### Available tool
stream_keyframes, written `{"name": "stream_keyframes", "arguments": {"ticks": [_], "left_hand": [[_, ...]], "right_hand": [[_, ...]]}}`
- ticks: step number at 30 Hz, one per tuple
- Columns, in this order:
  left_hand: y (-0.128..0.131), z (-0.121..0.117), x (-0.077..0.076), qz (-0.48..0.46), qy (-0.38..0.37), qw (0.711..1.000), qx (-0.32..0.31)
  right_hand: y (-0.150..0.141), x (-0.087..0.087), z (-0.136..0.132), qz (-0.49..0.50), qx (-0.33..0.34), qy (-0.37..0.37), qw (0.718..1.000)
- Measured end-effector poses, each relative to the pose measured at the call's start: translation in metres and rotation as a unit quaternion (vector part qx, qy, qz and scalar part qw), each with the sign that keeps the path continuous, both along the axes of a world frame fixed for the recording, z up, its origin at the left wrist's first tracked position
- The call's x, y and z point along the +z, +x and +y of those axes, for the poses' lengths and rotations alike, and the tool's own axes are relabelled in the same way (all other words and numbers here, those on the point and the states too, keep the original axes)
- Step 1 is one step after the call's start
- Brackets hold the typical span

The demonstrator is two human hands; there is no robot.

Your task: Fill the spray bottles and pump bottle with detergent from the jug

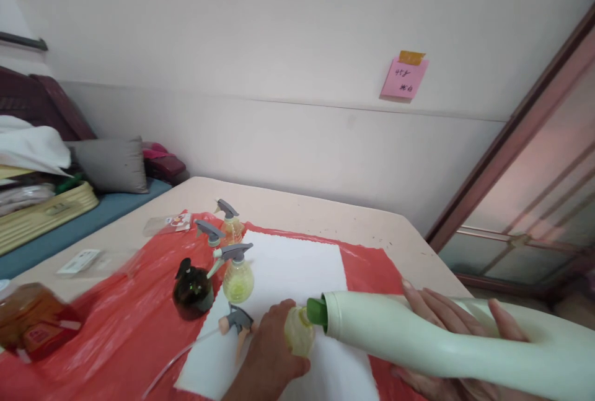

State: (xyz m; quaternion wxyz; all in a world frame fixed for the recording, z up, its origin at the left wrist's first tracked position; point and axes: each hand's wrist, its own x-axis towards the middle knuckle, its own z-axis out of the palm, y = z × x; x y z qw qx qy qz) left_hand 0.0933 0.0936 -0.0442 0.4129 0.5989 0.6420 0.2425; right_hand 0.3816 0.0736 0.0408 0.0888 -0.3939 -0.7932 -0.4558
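My left hand [274, 342] is closed around a small see-through spray bottle [300, 333] with its top off. My right hand [434, 311] grips a large pale green jug [381, 320], tipped nearly level. The jug's dark green spout [317, 312] is right at the small bottle's mouth; whether liquid flows I cannot tell. Beside my left hand a loose grey trigger spray head [239, 318] with a clear tube lies on a white sheet [297, 258]. Past it stands a spray bottle with yellow-green liquid [238, 283], its grey trigger head on.
A dark pump bottle [193, 292] and further spray bottles [231, 230] stand to the left on red plastic sheeting [134, 289]. A large bottle of amber liquid [37, 320] is at the left edge. A pink note [404, 79] hangs on the wall behind the table [297, 199].
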Motion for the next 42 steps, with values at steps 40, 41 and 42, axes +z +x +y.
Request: {"name": "stream_keyframes", "arguments": {"ticks": [40, 41, 42], "left_hand": [[-0.004, 0.002, -0.012, 0.058, 0.001, 0.998, -0.003], [-0.004, 0.002, -0.012, 0.058, -0.001, 0.998, -0.003], [-0.003, 0.002, -0.012, 0.056, -0.002, 0.998, -0.003]], "right_hand": [[0.001, 0.001, -0.004, 0.030, -0.013, -0.027, 0.999], [0.001, 0.001, -0.004, 0.037, -0.014, -0.031, 0.999], [0.001, 0.001, -0.003, 0.044, -0.016, -0.036, 0.998]]}}
